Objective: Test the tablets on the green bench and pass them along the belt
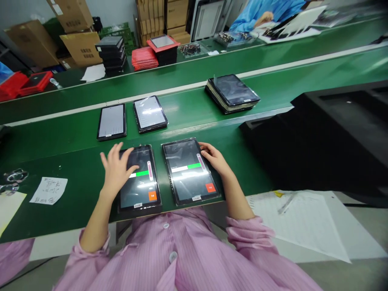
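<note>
Two tablets lie side by side on the green bench in front of me. My left hand [117,169] is over the left tablet [141,192], its fingers spread and nothing held. It covers part of that screen. At the upper right edge of the right tablet [184,186] rests my right hand [214,157], fingers slightly bent around the side; some fingertips are hidden. Both screens are lit, each with a white and green bar, a pink slider-like strip and an orange-red button at the lower right.
Two lit tablets [111,121] [150,112] lie beyond, with a stack of tablets [233,91] further right. A large black foam-like case [318,141] takes up the right side. A handwritten note [49,190] is at left. Across the bench, a person's blue sleeve [251,16] shows.
</note>
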